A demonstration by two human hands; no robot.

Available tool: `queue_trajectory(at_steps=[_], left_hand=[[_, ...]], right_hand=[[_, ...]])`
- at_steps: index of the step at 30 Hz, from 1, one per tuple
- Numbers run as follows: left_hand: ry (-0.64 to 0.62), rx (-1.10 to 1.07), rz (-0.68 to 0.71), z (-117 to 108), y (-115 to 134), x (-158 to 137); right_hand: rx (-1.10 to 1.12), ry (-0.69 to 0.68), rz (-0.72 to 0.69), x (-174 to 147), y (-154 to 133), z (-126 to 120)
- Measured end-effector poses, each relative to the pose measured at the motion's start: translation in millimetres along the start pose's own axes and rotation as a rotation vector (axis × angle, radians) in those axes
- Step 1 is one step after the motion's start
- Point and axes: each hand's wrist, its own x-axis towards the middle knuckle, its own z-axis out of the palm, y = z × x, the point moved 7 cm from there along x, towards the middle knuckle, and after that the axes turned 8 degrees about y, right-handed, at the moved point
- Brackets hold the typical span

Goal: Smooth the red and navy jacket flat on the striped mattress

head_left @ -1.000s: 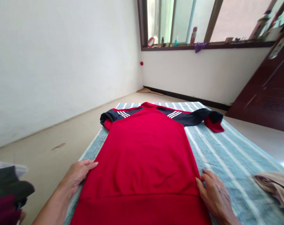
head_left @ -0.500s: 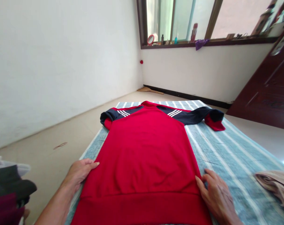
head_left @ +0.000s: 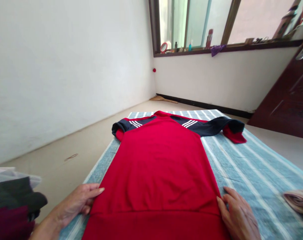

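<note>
A red sports jacket [head_left: 161,166] lies spread on a striped blue cloth, its collar away from me and its wide hem band nearest me. Its sleeves are dark navy with three white stripes at each shoulder, and red lining shows at the turned sleeve ends. My left hand [head_left: 82,200] pinches the jacket's left side edge just above the hem band, thumb on top and fingers curled below. At the opposite side edge, my right hand [head_left: 237,211] has its thumb against the fabric and its fingers bent around the edge. The bottom of the hem is out of view.
The blue striped cloth [head_left: 241,173] covers the surface under the jacket. A folded beige cloth [head_left: 300,201] lies at right. Dark folded clothes [head_left: 16,196] are stacked at lower left. A broom [head_left: 163,99] rests on the floor by the far wall; a dark red door [head_left: 286,96] stands right.
Both hands have slid slightly toward me along the jacket's side edges, and the left fingers are more curled. The view has shifted a little; the jacket still lies spread.
</note>
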Motion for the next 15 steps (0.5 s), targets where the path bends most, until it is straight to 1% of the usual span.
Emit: queue_trajectory(at_steps=[2,3,9,15], left_hand=[[-0.118,-0.026,-0.014,8.7,-3.0,-2.4],[-0.139,-0.032,-0.012,10.4,-4.3,-2.0],[-0.023,-0.006,0.049,4.3,-10.4,6.9],[-0.028,0.040,0.037,0.7,-17.2,14.7]], right_hand=[[0.016,-0.009,0.016,0.4,1.8,0.4],[0.021,-0.014,0.024,0.6,2.8,0.7],[0.020,-0.040,0.026,1.1,7.0,2.4],[-0.025,-0.013,-0.011,1.4,6.8,0.8]])
